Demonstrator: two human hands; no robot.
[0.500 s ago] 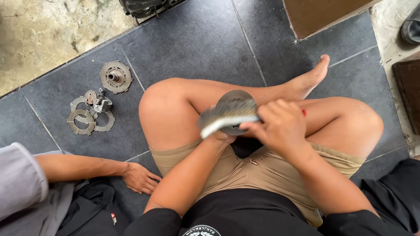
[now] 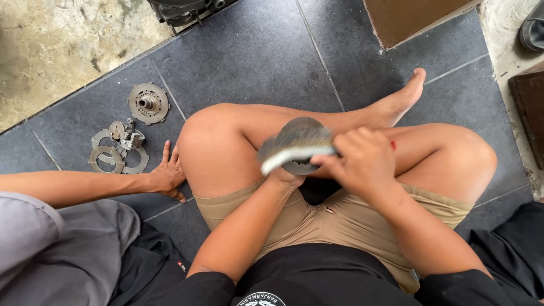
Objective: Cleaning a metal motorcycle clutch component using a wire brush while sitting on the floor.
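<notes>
1. A round grey metal disc (image 2: 303, 127) sits over the seated person's lap, between the crossed bare legs. Only its upper rim and a bit of its lower edge show; the rest is hidden behind the brush.
2. A brush with a pale handle (image 2: 294, 148) and grey bristles lies across the face of the disc. It is blurred, so the bristle detail cannot be made out.
3. The right hand (image 2: 360, 161) is clenched around the brush handle, knuckles up, just right of the disc.
4. The left hand (image 2: 286, 177) is beneath the disc and mostly hidden by it and by the brush. It seems to support the disc from below, but I cannot tell how its fingers are set.
5. The person sits cross-legged on dark grey floor tiles (image 2: 255, 51), in tan shorts (image 2: 340, 226) and a black top, one bare foot (image 2: 399, 102) pointing to the far right.
6. At the near left, another person's hand (image 2: 168, 175) rests flat on the tiles just beside the seated person's knee, fingers spread, the arm coming in from a grey sleeve (image 2: 34, 226).
7. Further left on the tiles lies a cluster of metal parts: a round toothed plate with a hub (image 2: 148, 103), and nearer, several flat rings (image 2: 107, 158) around a small metal assembly (image 2: 131, 137).
8. A brown board (image 2: 419, 17) lies at the far right.
</notes>
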